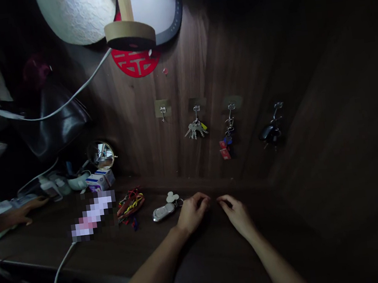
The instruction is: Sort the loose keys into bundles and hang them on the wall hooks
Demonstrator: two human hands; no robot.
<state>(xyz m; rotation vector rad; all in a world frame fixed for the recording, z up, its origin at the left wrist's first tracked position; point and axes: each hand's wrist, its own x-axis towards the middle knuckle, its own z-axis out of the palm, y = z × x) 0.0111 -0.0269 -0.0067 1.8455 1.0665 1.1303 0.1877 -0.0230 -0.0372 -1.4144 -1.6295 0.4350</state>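
Note:
My left hand is low over the dark wooden shelf, its fingers curled in and nothing showing at the tips. Facing it across a small gap, my right hand has its fingers curled the same way, with no object seen in it. Just left of my left hand lies a silver oval key fob with a metal ring. Pale round tags lie beside that ring. Both palms are hidden from view.
On wall hooks hang a single key, a key bunch, keys with red tags and a black car key. Colourful cords, small boxes and a round mirror sit left. A lamp hangs above.

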